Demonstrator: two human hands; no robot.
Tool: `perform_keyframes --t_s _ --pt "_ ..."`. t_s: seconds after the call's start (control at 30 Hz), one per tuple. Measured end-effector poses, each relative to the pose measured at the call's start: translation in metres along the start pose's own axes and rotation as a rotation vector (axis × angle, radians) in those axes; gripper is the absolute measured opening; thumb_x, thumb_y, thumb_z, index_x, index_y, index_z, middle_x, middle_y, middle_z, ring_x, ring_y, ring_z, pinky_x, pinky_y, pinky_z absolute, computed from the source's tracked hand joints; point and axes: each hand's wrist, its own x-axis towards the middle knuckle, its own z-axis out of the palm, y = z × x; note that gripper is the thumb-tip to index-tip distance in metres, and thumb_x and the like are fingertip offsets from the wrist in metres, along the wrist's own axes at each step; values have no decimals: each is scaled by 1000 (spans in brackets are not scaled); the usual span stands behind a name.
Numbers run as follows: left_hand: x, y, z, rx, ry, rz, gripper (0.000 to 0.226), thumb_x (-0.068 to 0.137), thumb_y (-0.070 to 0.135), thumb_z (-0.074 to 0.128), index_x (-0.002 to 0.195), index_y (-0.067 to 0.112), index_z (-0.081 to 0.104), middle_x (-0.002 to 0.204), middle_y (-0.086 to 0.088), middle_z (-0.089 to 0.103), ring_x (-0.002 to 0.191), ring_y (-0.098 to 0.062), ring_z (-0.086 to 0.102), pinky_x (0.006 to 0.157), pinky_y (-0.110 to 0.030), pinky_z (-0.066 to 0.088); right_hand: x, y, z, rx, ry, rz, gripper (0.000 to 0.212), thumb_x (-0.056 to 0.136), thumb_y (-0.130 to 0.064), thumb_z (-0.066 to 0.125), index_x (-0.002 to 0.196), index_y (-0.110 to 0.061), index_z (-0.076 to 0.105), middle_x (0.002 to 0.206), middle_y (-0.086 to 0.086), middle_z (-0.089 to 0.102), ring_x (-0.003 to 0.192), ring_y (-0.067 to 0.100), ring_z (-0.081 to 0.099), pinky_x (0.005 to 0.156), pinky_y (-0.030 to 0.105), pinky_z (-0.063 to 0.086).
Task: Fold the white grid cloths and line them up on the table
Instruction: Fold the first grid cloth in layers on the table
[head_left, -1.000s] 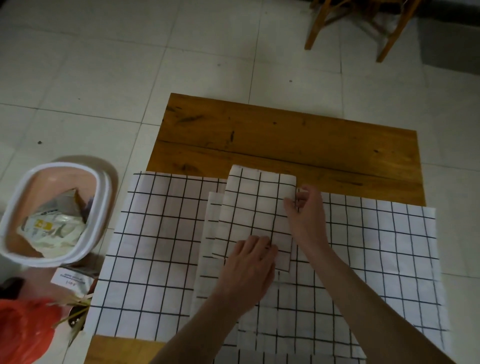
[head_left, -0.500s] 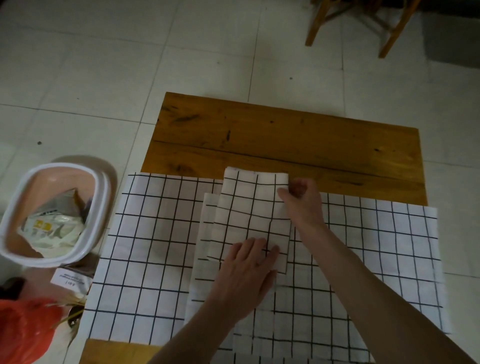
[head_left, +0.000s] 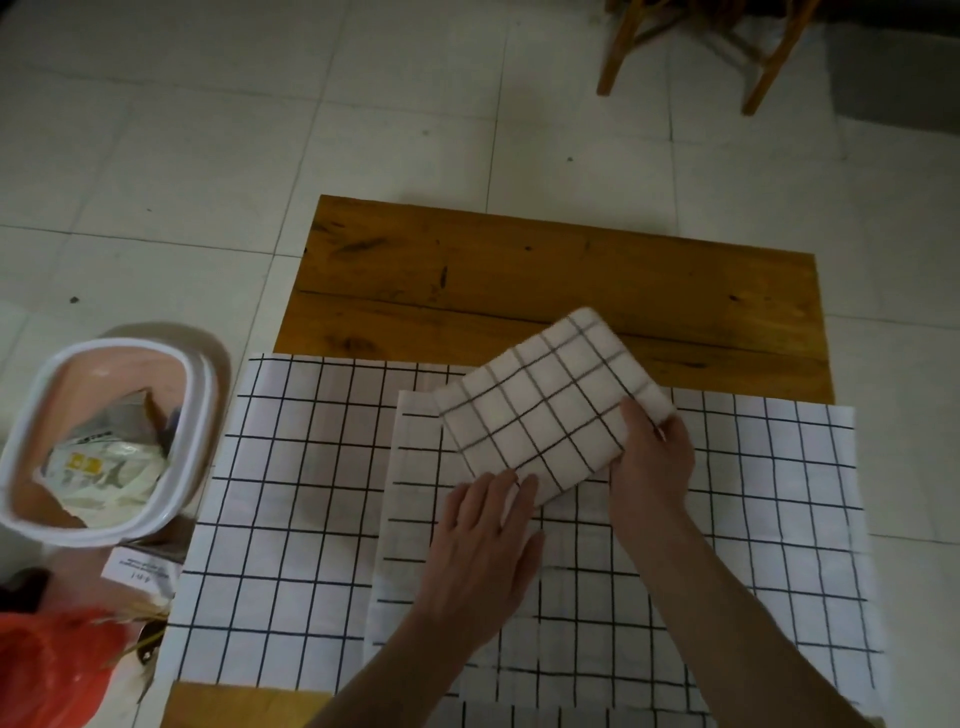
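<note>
Folded cloth: white with black grid, folded into a thick rectangle, turned at an angle; its far corner lies over the bare wood, its near part over the spread cloths.
Right hand: grasps the folded cloth at its right near edge, thumb on top, fingers curled round the edge.
Left hand: flat and released, fingers straight, fingertips touching the near corner of the folded cloth.
Spread cloths: white grid cloths lying flat and overlapping across the near half of the tabletop.
Tabletop: brown wood, bare along the far side.
Bin: white-rimmed, on the tiled floor to the left, holding crumpled wrappers.
</note>
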Motion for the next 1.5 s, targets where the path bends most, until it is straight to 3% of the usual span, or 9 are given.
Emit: perform_keyframes --t_s 0.17,0.3,0.4,0.57,0.67,0.73,0.97,1.17,1.5 --pt "-8 4 12 38 -28 38 56 105 47 38 152 17 47 142 -10 59 127 -27 59 107 -46 50 -25 22 -42 -277 97 -75 7 99 -25 67 102 -19 64 90 -2 69 76 14 64 63 30 53" --pt "-20 1 22 84 -63 58 57 106 47 37 153 17 48 148 -13 56 133 -31 57 111 -51 48 -26 40 -68 -440 76 -132 16 100 -34 66 93 -20 65 82 2 71 76 22 69 62 32 53" --pt "-26 1 24 102 -60 50 58 106 47 35 154 15 47 153 -14 52 140 -32 51 116 -51 42 -27 47 -81 -541 28 -219 31 103 -45 54 102 -15 63 82 3 65 73 22 63 64 36 49" --pt "-28 4 24 90 -45 51 59 107 43 36 156 10 43 158 -17 45 147 -33 43 118 -50 28 -43 58 -98 -1031 4 -619 50 107 -41 37 150 -16 47 149 9 49 134 24 46 103 41 45" --pt "-29 5 25 72 -54 47 59 106 42 37 156 10 42 159 -17 44 148 -33 42 119 -49 28 -55 73 -99 -1322 -370 -893 53 111 -35 28 162 -18 29 167 5 33 156 20 26 123 42 29" --pt "-29 4 27 71 -67 59 60 106 42 36 156 9 41 160 -17 42 149 -33 40 120 -49 26 -57 89 -99 -1486 -571 -1012 56 113 -40 19 164 -16 24 171 5 22 159 20 17 125 45 21" --pt "-33 -7 35 60 -88 78 66 105 47 37 159 9 34 167 -17 28 155 -32 25 123 -48 22 -54 104 -96 -1633 -601 -1003 67 111 -55 18 163 -13 25 171 6 23 158 21 20 125 49 17" --pt "-29 -12 28 58 -109 58 59 109 44 32 161 16 32 167 -12 27 156 -26 21 125 -42 18 -49 95 -111 -1623 -565 -918 69 110 -58 17 165 -16 20 174 1 12 160 17 9 126 51 16" --pt "-30 -26 25 54 -154 90 58 110 43 31 162 17 30 170 -9 22 158 -25 19 125 -43 20 -34 85 -146 -1641 -341 -753 74 107 -59 18 165 -13 16 174 4 7 161 19 5 127 51 17"
